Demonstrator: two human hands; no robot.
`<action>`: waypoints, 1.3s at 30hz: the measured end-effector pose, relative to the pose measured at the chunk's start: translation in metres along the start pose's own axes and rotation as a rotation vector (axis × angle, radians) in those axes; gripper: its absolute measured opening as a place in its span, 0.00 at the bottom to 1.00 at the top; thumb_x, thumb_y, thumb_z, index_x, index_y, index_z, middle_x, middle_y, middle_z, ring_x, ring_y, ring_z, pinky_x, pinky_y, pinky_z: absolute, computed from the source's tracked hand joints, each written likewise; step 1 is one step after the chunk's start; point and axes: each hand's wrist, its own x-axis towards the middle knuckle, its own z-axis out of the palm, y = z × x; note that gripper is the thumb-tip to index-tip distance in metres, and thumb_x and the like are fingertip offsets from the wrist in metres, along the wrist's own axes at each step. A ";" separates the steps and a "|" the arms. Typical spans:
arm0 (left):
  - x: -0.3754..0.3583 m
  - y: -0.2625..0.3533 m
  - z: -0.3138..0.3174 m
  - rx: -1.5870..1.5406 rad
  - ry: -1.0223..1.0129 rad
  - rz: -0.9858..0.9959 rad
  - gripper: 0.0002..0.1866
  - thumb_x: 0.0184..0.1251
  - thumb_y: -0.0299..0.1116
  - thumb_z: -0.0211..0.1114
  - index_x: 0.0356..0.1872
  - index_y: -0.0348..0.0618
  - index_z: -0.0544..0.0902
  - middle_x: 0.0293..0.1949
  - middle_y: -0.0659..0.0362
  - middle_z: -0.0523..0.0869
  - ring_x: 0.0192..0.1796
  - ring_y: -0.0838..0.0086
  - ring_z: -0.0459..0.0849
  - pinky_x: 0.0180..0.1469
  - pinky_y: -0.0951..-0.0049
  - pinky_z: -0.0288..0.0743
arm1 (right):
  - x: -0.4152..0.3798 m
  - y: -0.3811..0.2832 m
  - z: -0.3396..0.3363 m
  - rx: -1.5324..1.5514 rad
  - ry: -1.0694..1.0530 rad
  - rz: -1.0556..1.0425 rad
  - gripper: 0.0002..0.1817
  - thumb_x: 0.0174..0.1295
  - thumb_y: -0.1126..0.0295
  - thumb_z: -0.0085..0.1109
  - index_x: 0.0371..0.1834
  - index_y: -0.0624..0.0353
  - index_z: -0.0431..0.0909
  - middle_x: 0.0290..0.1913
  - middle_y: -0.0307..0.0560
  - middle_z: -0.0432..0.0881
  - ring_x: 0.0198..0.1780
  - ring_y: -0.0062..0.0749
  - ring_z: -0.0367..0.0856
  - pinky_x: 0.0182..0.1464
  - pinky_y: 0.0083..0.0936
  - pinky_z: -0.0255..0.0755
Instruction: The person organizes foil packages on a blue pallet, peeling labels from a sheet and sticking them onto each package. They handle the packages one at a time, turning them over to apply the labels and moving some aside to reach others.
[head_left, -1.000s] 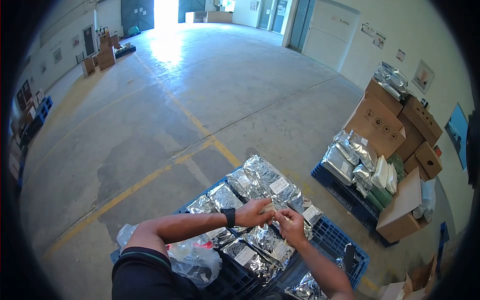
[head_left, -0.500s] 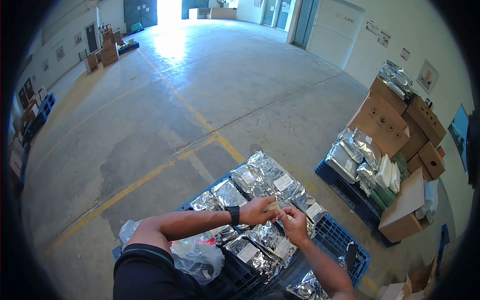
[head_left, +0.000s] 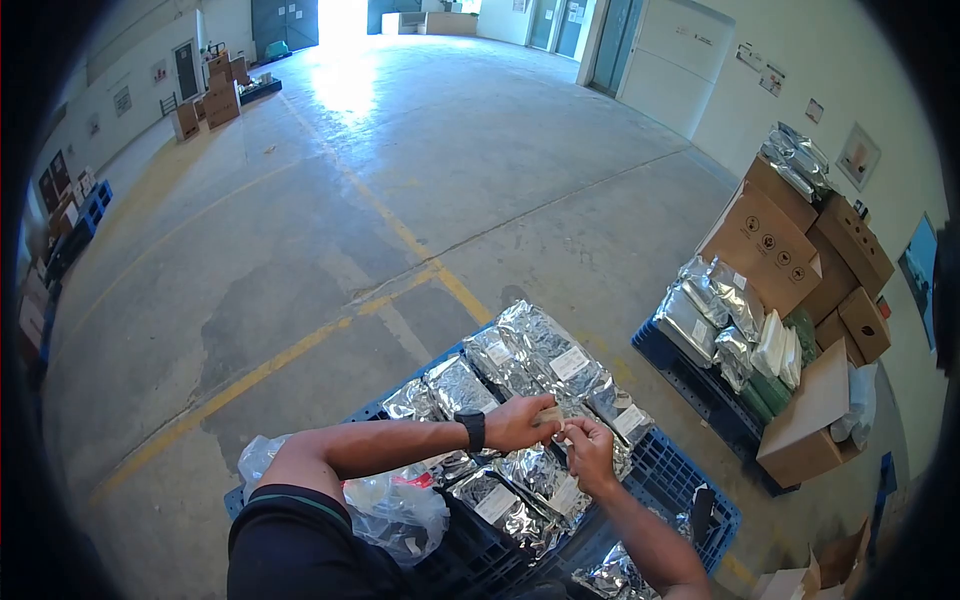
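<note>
"While the blue pallet [head_left: 672, 478] spans the bottom centre of the frame, what lies on it?"

"Silver packages [head_left: 537, 338], several with white labels, and a crumpled clear bag [head_left: 398, 522] toward the lower left."

"And the person's hands?"

"They are together above the packages, just right of lower centre. The left hand [head_left: 517, 423] is closed around a small pale piece [head_left: 547, 414]; the right hand [head_left: 590, 452] has its fingertips at the piece's end, though whether they grip it, one cannot tell."

"Which step is that?"

"Probably fine fingertip work on the piece. The next move seems to call for a steady left hold and a precise right pinch."
</note>
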 end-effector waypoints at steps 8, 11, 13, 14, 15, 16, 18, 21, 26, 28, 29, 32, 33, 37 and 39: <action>-0.002 0.015 -0.013 -0.150 0.011 -0.140 0.23 0.69 0.51 0.66 0.42 0.36 0.76 0.32 0.51 0.88 0.37 0.64 0.90 0.38 0.65 0.80 | -0.006 -0.013 -0.003 0.187 -0.109 0.112 0.11 0.68 0.66 0.60 0.39 0.65 0.84 0.21 0.33 0.76 0.16 0.11 0.66 0.16 0.15 0.55; -0.002 0.019 -0.016 -0.178 0.004 -0.182 0.26 0.67 0.54 0.67 0.42 0.36 0.77 0.31 0.51 0.88 0.37 0.64 0.89 0.38 0.64 0.80 | -0.002 -0.003 -0.011 0.213 -0.223 0.106 0.10 0.72 0.68 0.55 0.45 0.64 0.80 0.32 0.46 0.84 0.10 0.16 0.64 0.13 0.18 0.57; -0.001 0.003 -0.008 -0.153 0.001 -0.137 0.26 0.67 0.54 0.67 0.41 0.36 0.77 0.31 0.52 0.88 0.36 0.66 0.89 0.37 0.66 0.80 | 0.000 0.005 -0.014 0.200 -0.230 0.105 0.11 0.73 0.67 0.56 0.45 0.64 0.80 0.32 0.46 0.84 0.10 0.16 0.64 0.13 0.18 0.57; -0.001 -0.006 -0.003 -0.127 -0.004 -0.091 0.26 0.67 0.54 0.67 0.41 0.36 0.76 0.31 0.52 0.88 0.35 0.67 0.89 0.36 0.67 0.80 | 0.001 0.008 -0.015 0.187 -0.235 0.104 0.11 0.73 0.66 0.56 0.46 0.64 0.80 0.32 0.46 0.84 0.10 0.16 0.64 0.13 0.18 0.58; -0.001 -0.003 -0.005 -0.128 -0.004 -0.091 0.26 0.67 0.54 0.67 0.41 0.36 0.76 0.31 0.52 0.88 0.35 0.67 0.89 0.36 0.67 0.80 | 0.001 0.009 -0.015 0.187 -0.235 0.104 0.11 0.73 0.66 0.56 0.46 0.64 0.80 0.32 0.46 0.84 0.10 0.16 0.64 0.13 0.18 0.58; -0.002 0.006 -0.010 -0.179 -0.025 -0.146 0.25 0.67 0.54 0.67 0.41 0.37 0.76 0.31 0.55 0.88 0.33 0.71 0.88 0.34 0.69 0.79 | 0.001 0.010 -0.014 0.148 -0.223 0.105 0.12 0.73 0.65 0.56 0.46 0.64 0.80 0.33 0.46 0.84 0.10 0.16 0.65 0.13 0.18 0.57; -0.003 0.022 -0.020 -0.231 -0.046 -0.201 0.24 0.67 0.53 0.68 0.40 0.38 0.77 0.30 0.57 0.88 0.31 0.74 0.87 0.32 0.71 0.79 | 0.001 0.011 -0.014 0.109 -0.210 0.106 0.12 0.74 0.65 0.56 0.46 0.64 0.80 0.33 0.45 0.84 0.11 0.16 0.65 0.13 0.18 0.57; -0.005 0.035 -0.032 -0.501 -0.123 -0.290 0.22 0.67 0.52 0.68 0.39 0.41 0.76 0.30 0.61 0.87 0.28 0.79 0.84 0.29 0.76 0.77 | 0.000 0.011 -0.013 0.075 -0.208 0.096 0.12 0.74 0.64 0.55 0.46 0.64 0.80 0.34 0.45 0.84 0.11 0.16 0.65 0.12 0.17 0.57; -0.004 0.035 -0.032 -0.470 -0.129 -0.273 0.21 0.68 0.51 0.68 0.39 0.42 0.76 0.28 0.64 0.85 0.25 0.81 0.82 0.25 0.78 0.74 | -0.002 0.008 -0.011 0.085 -0.203 0.115 0.12 0.74 0.65 0.54 0.46 0.64 0.80 0.36 0.47 0.84 0.11 0.17 0.66 0.13 0.16 0.56; -0.005 0.033 -0.030 -0.512 -0.138 -0.291 0.20 0.69 0.50 0.67 0.39 0.42 0.76 0.28 0.64 0.85 0.25 0.81 0.81 0.25 0.78 0.74 | -0.001 0.009 -0.011 0.081 -0.207 0.101 0.13 0.74 0.64 0.54 0.46 0.64 0.80 0.36 0.47 0.84 0.12 0.16 0.66 0.13 0.16 0.56; -0.005 0.031 -0.029 -0.554 -0.147 -0.309 0.19 0.70 0.49 0.66 0.39 0.42 0.76 0.28 0.64 0.85 0.24 0.81 0.81 0.24 0.79 0.73 | 0.000 0.009 -0.012 0.078 -0.211 0.087 0.13 0.74 0.64 0.55 0.45 0.64 0.80 0.36 0.47 0.84 0.12 0.16 0.66 0.13 0.16 0.57; -0.004 0.032 -0.030 -0.530 -0.178 -0.309 0.18 0.72 0.47 0.64 0.40 0.41 0.75 0.29 0.63 0.85 0.24 0.82 0.81 0.23 0.79 0.74 | 0.002 0.014 -0.016 0.133 -0.246 0.094 0.14 0.74 0.62 0.55 0.45 0.64 0.80 0.36 0.48 0.84 0.12 0.16 0.66 0.14 0.16 0.57; -0.004 0.025 -0.026 -0.530 -0.178 -0.308 0.18 0.72 0.47 0.64 0.40 0.41 0.75 0.29 0.63 0.85 0.24 0.82 0.81 0.23 0.79 0.74 | 0.000 0.010 -0.014 0.133 -0.246 0.093 0.14 0.74 0.62 0.55 0.45 0.64 0.80 0.36 0.48 0.84 0.12 0.16 0.66 0.14 0.16 0.57; -0.006 0.022 -0.024 -0.472 -0.151 -0.186 0.16 0.74 0.45 0.63 0.40 0.41 0.75 0.29 0.64 0.85 0.24 0.81 0.82 0.23 0.79 0.75 | -0.003 0.001 -0.008 0.153 -0.197 0.104 0.12 0.69 0.64 0.61 0.43 0.63 0.85 0.24 0.36 0.80 0.15 0.10 0.64 0.14 0.15 0.54; -0.005 0.034 -0.032 -0.553 -0.190 -0.336 0.16 0.74 0.45 0.62 0.40 0.41 0.75 0.30 0.64 0.85 0.24 0.81 0.83 0.24 0.79 0.76 | -0.004 0.001 -0.008 0.137 -0.195 0.098 0.12 0.69 0.64 0.60 0.44 0.63 0.85 0.24 0.36 0.80 0.15 0.10 0.64 0.13 0.15 0.54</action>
